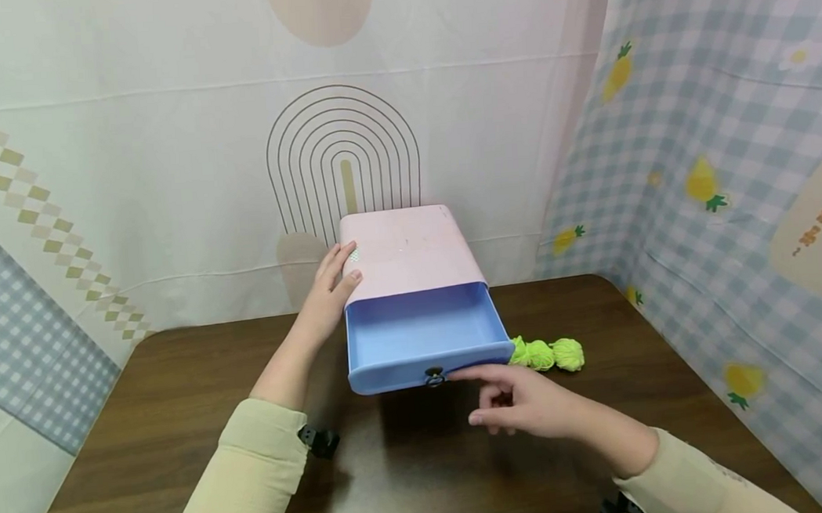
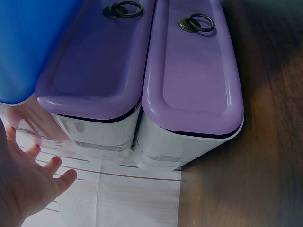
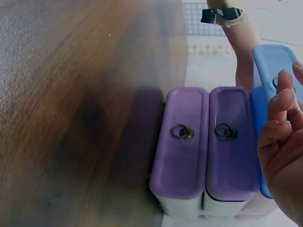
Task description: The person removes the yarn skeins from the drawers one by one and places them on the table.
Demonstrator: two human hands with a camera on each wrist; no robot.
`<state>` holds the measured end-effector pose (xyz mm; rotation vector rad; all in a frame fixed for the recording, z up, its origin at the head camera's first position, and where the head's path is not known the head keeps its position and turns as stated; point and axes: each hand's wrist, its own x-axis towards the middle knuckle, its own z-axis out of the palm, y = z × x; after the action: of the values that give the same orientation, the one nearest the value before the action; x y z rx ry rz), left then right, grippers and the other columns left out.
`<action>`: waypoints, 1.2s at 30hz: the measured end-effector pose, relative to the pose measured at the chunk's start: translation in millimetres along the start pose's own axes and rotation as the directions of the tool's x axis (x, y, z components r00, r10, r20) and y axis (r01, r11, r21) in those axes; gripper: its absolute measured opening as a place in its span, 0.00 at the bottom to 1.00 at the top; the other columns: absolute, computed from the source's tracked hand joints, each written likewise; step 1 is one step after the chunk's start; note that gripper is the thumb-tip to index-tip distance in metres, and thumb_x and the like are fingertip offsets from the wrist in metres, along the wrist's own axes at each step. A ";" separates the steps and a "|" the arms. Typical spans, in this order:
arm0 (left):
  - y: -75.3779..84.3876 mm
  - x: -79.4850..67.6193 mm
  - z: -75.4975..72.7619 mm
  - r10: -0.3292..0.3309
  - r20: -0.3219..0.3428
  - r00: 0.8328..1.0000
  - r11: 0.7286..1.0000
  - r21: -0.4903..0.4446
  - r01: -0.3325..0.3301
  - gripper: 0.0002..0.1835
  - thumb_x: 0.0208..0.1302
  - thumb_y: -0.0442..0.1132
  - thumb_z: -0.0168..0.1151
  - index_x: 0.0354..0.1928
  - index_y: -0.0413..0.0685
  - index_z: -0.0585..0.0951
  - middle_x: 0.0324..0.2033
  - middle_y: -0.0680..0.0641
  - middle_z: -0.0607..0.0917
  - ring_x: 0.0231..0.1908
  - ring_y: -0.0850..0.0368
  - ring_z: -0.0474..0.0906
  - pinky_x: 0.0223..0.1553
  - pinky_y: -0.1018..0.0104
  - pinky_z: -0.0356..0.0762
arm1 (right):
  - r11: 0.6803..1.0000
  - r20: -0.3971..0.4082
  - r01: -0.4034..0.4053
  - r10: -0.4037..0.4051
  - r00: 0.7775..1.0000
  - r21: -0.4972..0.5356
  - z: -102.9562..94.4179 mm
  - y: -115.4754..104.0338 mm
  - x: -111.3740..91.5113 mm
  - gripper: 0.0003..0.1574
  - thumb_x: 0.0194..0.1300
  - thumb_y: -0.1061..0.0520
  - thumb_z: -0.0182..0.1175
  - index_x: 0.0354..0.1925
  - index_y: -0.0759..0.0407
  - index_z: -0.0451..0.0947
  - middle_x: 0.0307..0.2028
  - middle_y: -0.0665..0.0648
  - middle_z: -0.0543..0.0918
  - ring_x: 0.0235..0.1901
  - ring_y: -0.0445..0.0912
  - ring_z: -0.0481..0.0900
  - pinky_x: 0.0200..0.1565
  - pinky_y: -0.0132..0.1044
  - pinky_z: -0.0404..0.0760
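A pale pink cabinet stands on the table with its blue drawer pulled far out, the inside bare. My left hand rests on the cabinet's upper left edge, fingers spread. In front of the drawer, the index finger of my right hand points straight at the dark metal ring pull, its tip right beside the ring. The other right fingers are loosely bent. Two purple drawer fronts with ring pulls show in the left wrist view, both pushed in.
A string of bright green yarn balls lies right of the cabinet on the dark wooden table. Behind hangs a patterned white cloth. Blue checked cloth covers the right side.
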<state>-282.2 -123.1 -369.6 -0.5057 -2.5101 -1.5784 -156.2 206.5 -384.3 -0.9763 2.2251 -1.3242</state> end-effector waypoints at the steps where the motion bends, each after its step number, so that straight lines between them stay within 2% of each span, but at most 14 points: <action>1: 0.0 -0.1 -0.1 0.001 0.000 1.000 1.000 0.001 -0.001 0.33 0.73 0.56 0.47 0.78 0.64 0.57 0.78 0.47 0.44 0.76 0.40 0.38 0.68 0.30 0.41 | 1.000 0.000 -0.001 0.001 1.000 0.005 1.2 0.5 0.9 0.33 0.70 0.53 0.62 0.70 0.52 0.67 0.22 0.49 0.80 0.21 0.43 0.77 0.21 0.43 0.79; 6: -0.5 -0.9 0.1 0.002 0.003 1.000 1.000 -0.001 -0.002 0.33 0.74 0.56 0.47 0.77 0.64 0.57 0.78 0.46 0.44 0.76 0.40 0.38 0.67 0.29 0.42 | 0.999 -0.010 -0.001 0.002 1.000 0.042 7.0 2.1 5.4 0.32 0.70 0.55 0.62 0.69 0.55 0.68 0.22 0.51 0.80 0.20 0.50 0.77 0.22 0.44 0.80; 14: -0.6 -1.0 0.0 -0.008 0.005 1.000 1.000 0.009 0.008 0.33 0.74 0.57 0.46 0.77 0.65 0.57 0.78 0.48 0.44 0.76 0.41 0.38 0.67 0.29 0.42 | 0.997 -0.036 -0.013 0.016 0.999 0.075 19.0 0.5 13.8 0.28 0.72 0.54 0.59 0.67 0.57 0.69 0.20 0.50 0.79 0.17 0.39 0.74 0.21 0.39 0.79; 19: 1.3 -1.6 0.3 -0.009 0.000 1.000 1.000 0.012 0.009 0.33 0.74 0.57 0.47 0.77 0.65 0.57 0.78 0.47 0.44 0.76 0.41 0.38 0.68 0.30 0.42 | 0.997 -0.069 -0.014 0.020 0.997 0.081 27.4 -1.6 19.4 0.23 0.74 0.52 0.56 0.64 0.56 0.72 0.17 0.49 0.78 0.14 0.39 0.73 0.19 0.40 0.79; 26: -0.6 -1.1 -0.2 0.000 -0.004 1.000 1.000 0.019 0.000 0.33 0.73 0.57 0.47 0.77 0.64 0.57 0.78 0.46 0.44 0.76 0.40 0.38 0.67 0.29 0.41 | 0.998 -0.170 -0.027 0.037 0.985 0.061 37.9 -7.9 26.2 0.18 0.76 0.51 0.54 0.56 0.57 0.78 0.13 0.49 0.76 0.11 0.39 0.71 0.16 0.50 0.77; 31: -1.0 -0.3 -0.2 0.001 -0.002 1.000 1.000 0.021 -0.001 0.33 0.73 0.57 0.47 0.77 0.64 0.57 0.78 0.47 0.44 0.76 0.40 0.38 0.67 0.29 0.41 | 0.996 -0.218 -0.059 0.072 0.973 0.067 41.5 -10.8 29.1 0.18 0.76 0.51 0.54 0.55 0.59 0.79 0.12 0.50 0.75 0.09 0.40 0.70 0.14 0.44 0.76; 36: 0.2 -0.4 -0.2 0.002 -0.001 1.000 1.000 0.019 -0.002 0.33 0.73 0.57 0.47 0.77 0.64 0.57 0.78 0.47 0.44 0.76 0.40 0.38 0.67 0.29 0.41 | 0.993 -0.240 -0.074 0.094 0.966 0.091 43.1 -10.2 29.7 0.17 0.76 0.53 0.54 0.56 0.59 0.79 0.12 0.51 0.75 0.08 0.41 0.70 0.14 0.44 0.76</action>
<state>-281.7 -123.3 -369.4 -0.5041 -2.5208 -1.5521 -146.2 155.3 -395.5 -0.7149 2.3385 -1.5553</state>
